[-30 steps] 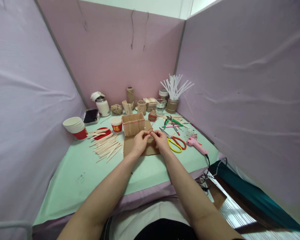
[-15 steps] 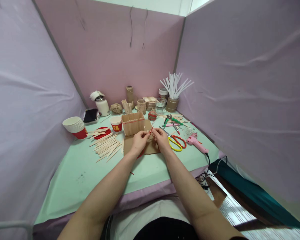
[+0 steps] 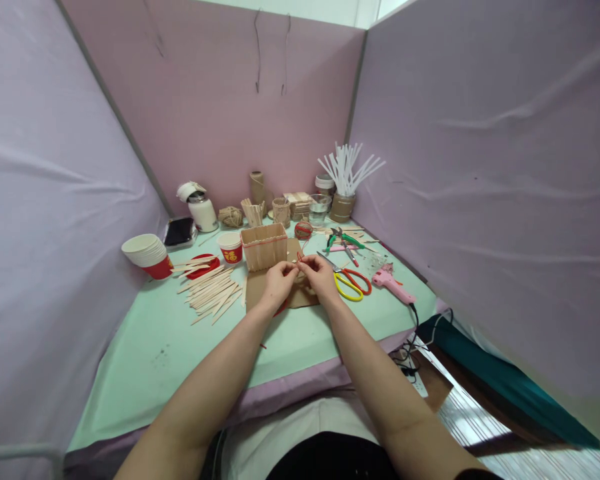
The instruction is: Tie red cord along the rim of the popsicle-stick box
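Note:
My left hand (image 3: 279,281) and my right hand (image 3: 319,276) meet over a brown cardboard sheet (image 3: 257,288) on the green table (image 3: 170,340). Both pinch a thin red string (image 3: 299,259) between fingertips, fingers closed. The string runs back toward a red string ball (image 3: 303,230). Just beyond my hands stands a small open box of wooden sticks (image 3: 265,245) with a red band round it.
Loose wooden sticks (image 3: 213,290) lie left of the cardboard. Red paper cups (image 3: 147,255), a red lid (image 3: 200,265), yellow-red scissors (image 3: 349,283), green pliers (image 3: 344,241) and a pink glue gun (image 3: 390,283) surround the hands. Jars, twine and white straws (image 3: 345,175) line the back wall.
My hands stay together over the cardboard, shifting only slightly as the fingers work the red string. The view has drifted a little to the right.

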The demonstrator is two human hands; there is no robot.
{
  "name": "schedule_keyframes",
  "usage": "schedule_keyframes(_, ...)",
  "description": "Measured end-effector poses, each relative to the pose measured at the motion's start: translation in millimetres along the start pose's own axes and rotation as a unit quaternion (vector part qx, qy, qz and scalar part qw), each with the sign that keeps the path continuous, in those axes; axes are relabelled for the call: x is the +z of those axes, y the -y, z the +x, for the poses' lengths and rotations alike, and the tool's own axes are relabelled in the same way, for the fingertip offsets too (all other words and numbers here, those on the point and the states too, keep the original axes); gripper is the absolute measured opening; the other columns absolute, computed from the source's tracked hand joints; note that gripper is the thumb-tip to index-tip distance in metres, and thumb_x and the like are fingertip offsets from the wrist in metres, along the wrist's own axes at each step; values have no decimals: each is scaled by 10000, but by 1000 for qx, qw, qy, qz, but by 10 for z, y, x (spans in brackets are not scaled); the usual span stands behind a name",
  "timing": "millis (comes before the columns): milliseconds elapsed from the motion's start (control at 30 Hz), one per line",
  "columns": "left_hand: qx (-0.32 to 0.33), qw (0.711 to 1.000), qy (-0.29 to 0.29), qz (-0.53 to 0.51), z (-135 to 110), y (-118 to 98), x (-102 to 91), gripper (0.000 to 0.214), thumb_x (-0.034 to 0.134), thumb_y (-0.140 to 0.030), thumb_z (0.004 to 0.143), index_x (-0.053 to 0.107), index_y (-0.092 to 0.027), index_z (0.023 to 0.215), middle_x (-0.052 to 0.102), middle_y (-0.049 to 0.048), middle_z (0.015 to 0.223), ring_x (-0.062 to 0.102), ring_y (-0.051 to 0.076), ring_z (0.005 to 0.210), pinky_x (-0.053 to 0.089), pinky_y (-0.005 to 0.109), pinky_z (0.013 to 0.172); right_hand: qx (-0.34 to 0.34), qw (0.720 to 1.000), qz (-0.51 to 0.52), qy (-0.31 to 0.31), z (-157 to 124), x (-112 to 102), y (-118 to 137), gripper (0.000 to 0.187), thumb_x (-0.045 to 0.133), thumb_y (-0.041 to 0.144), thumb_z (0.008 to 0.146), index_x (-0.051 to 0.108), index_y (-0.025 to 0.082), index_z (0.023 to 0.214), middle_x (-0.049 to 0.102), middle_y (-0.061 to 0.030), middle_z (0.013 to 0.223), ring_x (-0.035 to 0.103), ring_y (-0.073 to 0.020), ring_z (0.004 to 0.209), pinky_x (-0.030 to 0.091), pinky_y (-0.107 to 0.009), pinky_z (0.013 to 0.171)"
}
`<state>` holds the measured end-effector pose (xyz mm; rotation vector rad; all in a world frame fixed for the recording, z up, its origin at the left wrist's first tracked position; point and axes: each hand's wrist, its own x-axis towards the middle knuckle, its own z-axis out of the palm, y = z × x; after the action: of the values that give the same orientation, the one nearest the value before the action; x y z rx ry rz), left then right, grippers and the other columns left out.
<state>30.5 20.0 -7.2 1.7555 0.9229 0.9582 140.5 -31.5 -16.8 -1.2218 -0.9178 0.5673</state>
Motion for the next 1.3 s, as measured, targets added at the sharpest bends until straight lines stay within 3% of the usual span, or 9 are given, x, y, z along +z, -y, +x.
schedule_keyframes(233,0,1000,-1,-3,-3,-1,8,196,573,-317,721,640,-135,747,655,46,741,557,142,671,411,246,634,20,1000,-3,-9,1,3,-12,229,607,419,703,572,193,722,576,13,673,500,-127,616,398,-243,570)
schedule_keyframes(467,4,1000,0,-1,-17,-32,-3,184,572,-307,718,634,-135,742,654,44,738,559,144,673,414,249,644,15,1000,4,21,-19,8,4,226,603,413,703,586,196,766,596,1,730,527,-137,679,420,-256,645)
schedule_keyframes(667,41,998,30,49,-54,-101,-5,187,530,-298,755,636,-147,732,654,39,725,552,151,674,402,255,647,22,1000,5,-11,-4,0,-25,185,585,378,693,567,194,702,570,17,672,502,-133,653,402,-252,627)
schedule_keyframes(967,63,990,78,102,-118,-186,74,186,507,-269,763,575,-168,622,592,6,619,498,143,605,349,245,582,53,992,2,-118,-17,45,-54,133,513,323,672,513,194,642,524,24,622,450,-128,604,376,-250,589)
schedule_keyframes(1200,66,990,97,83,-118,-194,76,191,505,-288,760,565,-162,630,589,5,631,492,137,616,351,240,600,54,989,16,-138,-47,60,17,125,510,313,677,494,193,649,504,32,624,445,-122,597,369,-250,580)
schedule_keyframes(1300,64,992,84,67,-122,-175,75,191,505,-293,762,589,-158,656,606,11,656,514,141,637,367,243,613,34,993,29,-110,-27,35,30,144,535,335,683,505,194,683,518,30,638,454,-123,602,373,-249,582)
